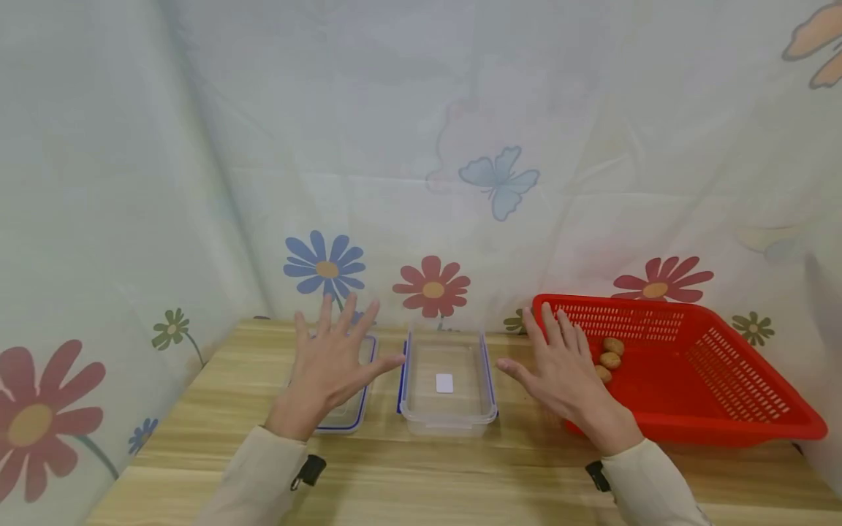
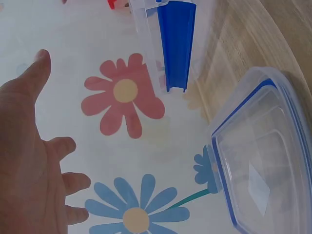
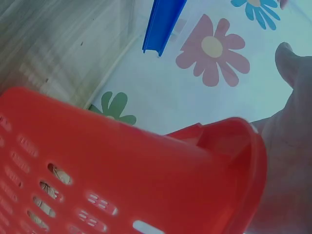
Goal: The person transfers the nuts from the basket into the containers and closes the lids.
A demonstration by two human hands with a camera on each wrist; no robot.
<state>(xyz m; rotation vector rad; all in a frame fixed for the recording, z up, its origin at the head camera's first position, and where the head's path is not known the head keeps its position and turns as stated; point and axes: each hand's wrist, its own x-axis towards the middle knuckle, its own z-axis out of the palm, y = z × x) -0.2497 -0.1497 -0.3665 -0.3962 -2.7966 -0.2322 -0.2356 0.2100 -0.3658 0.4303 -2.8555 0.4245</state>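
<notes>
Both hands are raised with fingers spread and hold nothing. My left hand (image 1: 331, 365) hovers over a clear lid with a blue seal (image 1: 363, 405), which lies flat on the table. Between the hands stands a clear plastic container (image 1: 447, 425) with blue side clips, a white label on its floor. My right hand (image 1: 567, 372) is held beside and partly in front of the left end of a red plastic basket (image 1: 697, 424). Inside the basket, several brown walnut-like items (image 1: 610, 360) lie near its left side; the hand hides part of them. The right wrist view shows the basket's slotted wall (image 3: 122, 165) close up.
The wood-grain table (image 1: 421, 482) runs under everything. A pale curtain (image 1: 395, 109) with flowers and butterflies hangs behind and at the left of it. The basket takes up the table's right side, its rim reaching the right edge.
</notes>
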